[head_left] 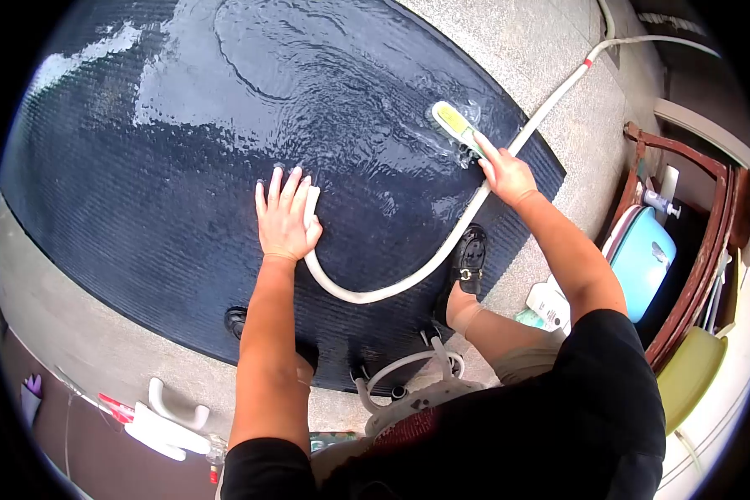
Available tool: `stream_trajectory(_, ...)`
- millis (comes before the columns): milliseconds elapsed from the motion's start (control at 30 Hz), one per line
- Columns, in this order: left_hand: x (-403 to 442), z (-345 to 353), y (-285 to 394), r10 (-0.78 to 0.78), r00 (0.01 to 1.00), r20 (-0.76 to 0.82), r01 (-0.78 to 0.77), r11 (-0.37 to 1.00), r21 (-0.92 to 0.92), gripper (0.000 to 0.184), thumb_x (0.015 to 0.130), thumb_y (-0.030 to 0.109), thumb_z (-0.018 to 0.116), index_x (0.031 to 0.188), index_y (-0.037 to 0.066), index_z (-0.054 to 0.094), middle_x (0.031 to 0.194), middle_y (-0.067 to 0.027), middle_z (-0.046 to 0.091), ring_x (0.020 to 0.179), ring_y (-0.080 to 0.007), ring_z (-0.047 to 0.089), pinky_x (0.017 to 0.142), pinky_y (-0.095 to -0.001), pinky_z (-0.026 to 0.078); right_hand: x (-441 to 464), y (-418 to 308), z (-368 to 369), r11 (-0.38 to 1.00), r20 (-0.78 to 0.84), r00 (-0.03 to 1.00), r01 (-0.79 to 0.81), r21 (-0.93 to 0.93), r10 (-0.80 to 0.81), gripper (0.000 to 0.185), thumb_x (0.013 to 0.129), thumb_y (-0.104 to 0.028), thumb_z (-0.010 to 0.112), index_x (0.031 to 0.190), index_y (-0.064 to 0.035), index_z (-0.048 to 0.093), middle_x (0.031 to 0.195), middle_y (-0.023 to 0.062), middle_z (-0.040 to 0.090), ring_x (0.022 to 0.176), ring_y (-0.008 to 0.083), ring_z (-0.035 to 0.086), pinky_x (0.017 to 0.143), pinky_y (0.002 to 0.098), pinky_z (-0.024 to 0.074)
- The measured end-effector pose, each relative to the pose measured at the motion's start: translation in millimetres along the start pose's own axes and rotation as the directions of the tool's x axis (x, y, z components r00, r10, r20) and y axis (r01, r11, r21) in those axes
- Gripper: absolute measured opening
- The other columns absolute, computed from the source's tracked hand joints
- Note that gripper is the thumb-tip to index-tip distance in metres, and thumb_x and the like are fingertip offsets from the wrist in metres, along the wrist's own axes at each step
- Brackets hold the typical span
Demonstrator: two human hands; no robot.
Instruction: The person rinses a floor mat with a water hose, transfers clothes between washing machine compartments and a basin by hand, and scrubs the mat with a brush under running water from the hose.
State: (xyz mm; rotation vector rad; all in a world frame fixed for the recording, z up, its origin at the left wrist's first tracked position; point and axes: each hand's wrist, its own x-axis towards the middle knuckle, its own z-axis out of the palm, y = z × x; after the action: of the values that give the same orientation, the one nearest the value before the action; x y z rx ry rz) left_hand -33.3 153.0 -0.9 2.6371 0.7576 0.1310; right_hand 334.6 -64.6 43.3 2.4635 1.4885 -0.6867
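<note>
A dark ribbed mat (142,242) lies on the floor, wet, with water rippling over its upper part. My right hand (508,175) is closed round the handle of a scrubbing brush (452,119) with a yellow-green and white head, which rests on the mat at the upper right. On the left, my left hand (286,218) lies on the wet mat with its fingers stretched forward. The end of a white hose (367,296) sits by its thumb, held against the mat. From there the hose curves under my right wrist and up to the right.
My black shoe (471,254) stands on the mat. A wooden rack (696,292) with a blue basin (644,262) is at the right, a yellow-green basin (690,379) below it. A white bottle (548,304) lies nearby. A small stool (408,362) is by my legs.
</note>
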Motion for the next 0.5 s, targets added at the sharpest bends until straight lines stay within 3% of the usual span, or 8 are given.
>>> stream_trajectory(33,-1.8,0.4,-0.2,0.007,1.000,0.003,-0.007,1.000,-0.005,0.061,0.070,0.027,0.056,0.129,0.010,0.052,0.143,-0.0081,0.041,0.138,-0.0342,0.028,0.112,-0.0579,0.017,-22.6,29.3,10.5,0.997,-0.073,0.994,0.077,0.010,-0.076,0.055,0.094,-0.031,0.049,0.146,-0.0337,0.029,0.083,0.0179,0.060,0.072,0.0351,0.064,0.066,0.0444,0.0539)
stream_trajectory(167,0.0,0.8,1.7,-0.004,1.000,0.002,0.004,1.000,0.024,0.061,0.069,0.028,0.058,0.128,0.012,0.054,0.143,-0.0065,0.041,0.138,-0.0332,0.029,0.111,-0.0581,0.019,-17.4,29.2,8.6,0.994,-0.047,0.993,0.110,-0.019,-0.111,0.056,0.094,-0.031,0.049,0.146,-0.0336,0.028,0.083,0.0177,0.060,0.071,0.0348,0.065,0.067,0.0445,0.0545)
stream_trajectory(267,0.8,0.6,0.5,0.003,1.000,0.008,-0.003,1.000,0.030,0.062,0.069,0.027,0.056,0.129,0.012,0.053,0.143,-0.0075,0.041,0.138,-0.0343,0.029,0.111,-0.0583,0.018,67.1,-50.7,-3.3,0.998,-0.104,0.993,0.059,0.028,-0.056,0.052,0.096,-0.035,0.046,0.145,-0.0334,0.028,0.086,0.0192,0.061,0.075,0.0365,0.065,0.068,0.0466,0.0532)
stream_trajectory(367,0.9,1.1,0.9,-0.002,1.000,0.009,0.002,1.000,0.024,0.061,0.069,0.027,0.056,0.128,0.012,0.053,0.143,-0.0073,0.041,0.138,-0.0339,0.029,0.111,-0.0579,0.018,123.5,-126.7,-24.0,0.978,-0.137,0.990,0.008,0.210,0.022,0.050,0.097,-0.037,0.043,0.144,-0.0312,0.028,0.093,0.0208,0.063,0.084,0.0379,0.064,0.075,0.0473,0.0518)
stream_trajectory(433,1.1,1.5,1.8,-0.004,1.000,0.010,0.003,1.000,0.030,0.061,0.069,0.027,0.056,0.128,0.012,0.054,0.143,-0.0072,0.041,0.138,-0.0339,0.029,0.111,-0.0578,0.018,119.7,-124.1,-19.7,0.961,-0.109,0.991,-0.049,0.270,0.082,0.051,0.097,-0.038,0.043,0.144,-0.0326,0.026,0.095,0.0210,0.063,0.085,0.0379,0.064,0.076,0.0469,0.0517)
stream_trajectory(500,1.4,4.2,-0.5,-0.001,1.000,-0.008,0.001,1.000,0.023,0.061,0.068,0.027,0.056,0.128,0.012,0.054,0.143,-0.0071,0.041,0.138,-0.0339,0.029,0.112,-0.0578,0.017,78.6,-81.8,-6.6,0.990,-0.079,0.995,-0.047,0.130,0.057,0.051,0.096,-0.037,0.044,0.145,-0.0352,0.026,0.093,0.0207,0.062,0.083,0.0376,0.064,0.075,0.0467,0.0520)
